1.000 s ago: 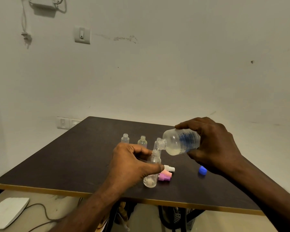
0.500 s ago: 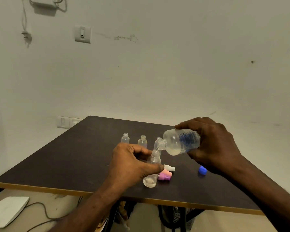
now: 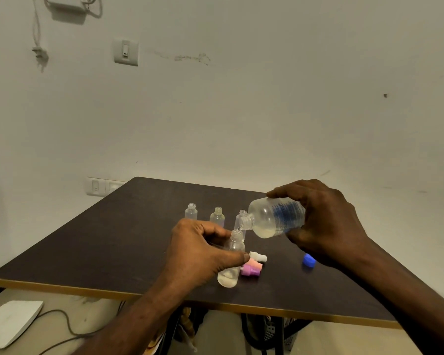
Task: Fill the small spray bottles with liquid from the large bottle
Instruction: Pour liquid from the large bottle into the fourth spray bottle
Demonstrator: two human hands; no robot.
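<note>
The left hand (image 3: 200, 252) is curling its fingers round a small bottle (image 3: 230, 265), clear, a little pale liquid pooling at its base above the table (image 3: 87, 252). The right hand (image 3: 326, 226) is gripping the tilted large bottle (image 3: 274, 217), mouth at the small neck. Nothing is differing from half a second ago.

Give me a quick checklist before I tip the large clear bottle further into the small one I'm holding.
1. Large clear plastic bottle gripped by right hand: ok.
2. Small clear spray bottle steadied by left hand: ok.
3. Large bottle's mouth over small bottle's neck: ok.
4. Small bottle has room left, liquid only near its base: ok.
5. Liquid left in large bottle: ok, a shallow pool.
6. Spills on dark table: cannot tell.
</note>
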